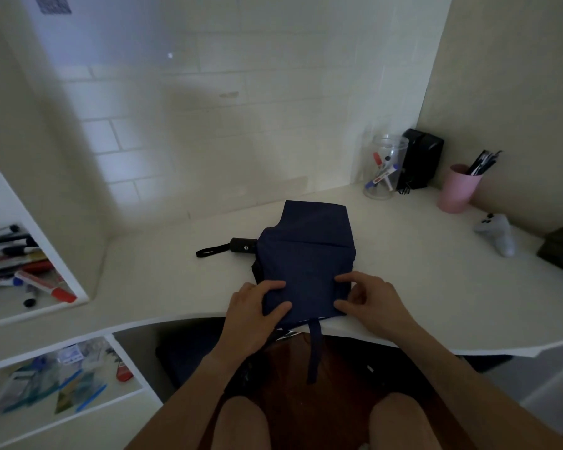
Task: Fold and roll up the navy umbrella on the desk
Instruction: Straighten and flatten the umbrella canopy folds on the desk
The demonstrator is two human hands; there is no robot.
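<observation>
Umbrella [306, 254] lies on the desk [420, 271], centre, near the front edge. Navy canopy cloth, matte, collapsed and pressed flat into a rough panel with creased folds; widest in the middle, narrower at the far end. Black cylindrical handle [241, 246] juts from the cloth's left side, with a black loop strap [210, 251] trailing farther left. So the shaft axis runs left to right across the desk, handle pointing left, while the flattened cloth stretches away from the person. A navy closure strap [314, 352] hangs off the near edge, straight down past the desk lip.

Left hand [252, 315] pinches the near left corner of the cloth, thumb on top. Right hand [371, 302] pinches the near right corner, fingers curled on the fabric.

Desk is smooth, white, curved at front. Back right: clear jar [385, 167] of markers, pink cup [457, 188] of pens, white controller [496, 233].
</observation>
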